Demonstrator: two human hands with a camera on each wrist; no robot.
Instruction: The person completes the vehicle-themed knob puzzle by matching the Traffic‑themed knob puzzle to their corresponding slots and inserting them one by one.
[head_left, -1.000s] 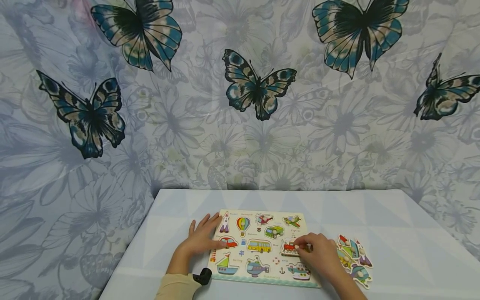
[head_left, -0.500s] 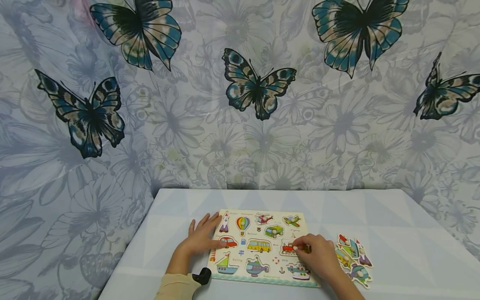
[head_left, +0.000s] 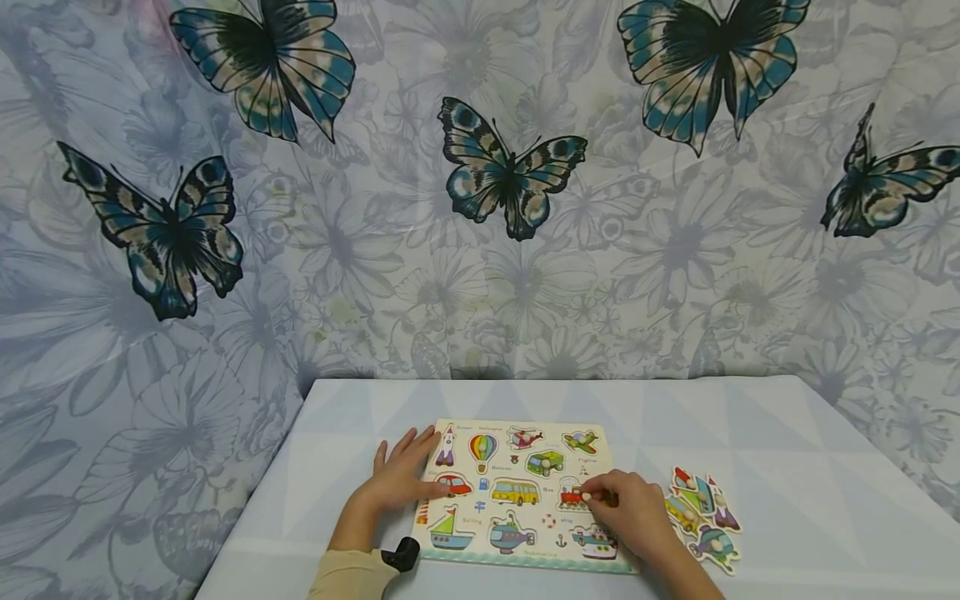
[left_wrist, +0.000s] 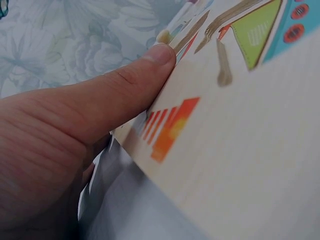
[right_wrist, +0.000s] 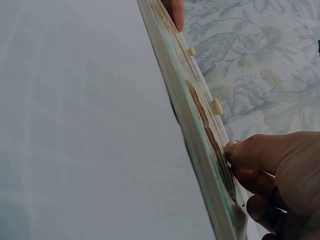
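So from where I'm standing, closest thing is a tan sleeve (head_left: 348, 575) at the bottom of the frame, left of centre, with some small black thing (head_left: 401, 554) sticking out at the wrist. The left hand (head_left: 401, 475) isn't grasping anything: fingers spread along the left edge of the puzzle board (head_left: 517, 561), thumb resting on top right by the red car (head_left: 453, 484).

Right hand (head_left: 633, 512) is lower right of centre and has a pinch grip on the little knob of the red train piece (head_left: 571, 497), finger and thumb together. The train is on the right side of the board, middle row; can't tell if it's all the way down in its slot.

Front row of the board has a sailboat (head_left: 450, 533), a submarine (head_left: 512, 535) and a ship (head_left: 595, 542). A yellow bus (head_left: 516, 492) sits mid-board, and toward the back there's a rocket (head_left: 446, 447), a hot-air balloon (head_left: 482, 450), a green jeep (head_left: 545, 462), a helicopter (head_left: 524, 438) and a plane (head_left: 581, 441).

Just beside the right hand, lower right of the frame, a pile of loose pieces (head_left: 701, 504) lies overlapping on the white table (head_left: 810, 467).

Behind it all, grey floral wall covering (head_left: 465, 317) with big teal-and-black butterflies (head_left: 513, 179) across the upper half.
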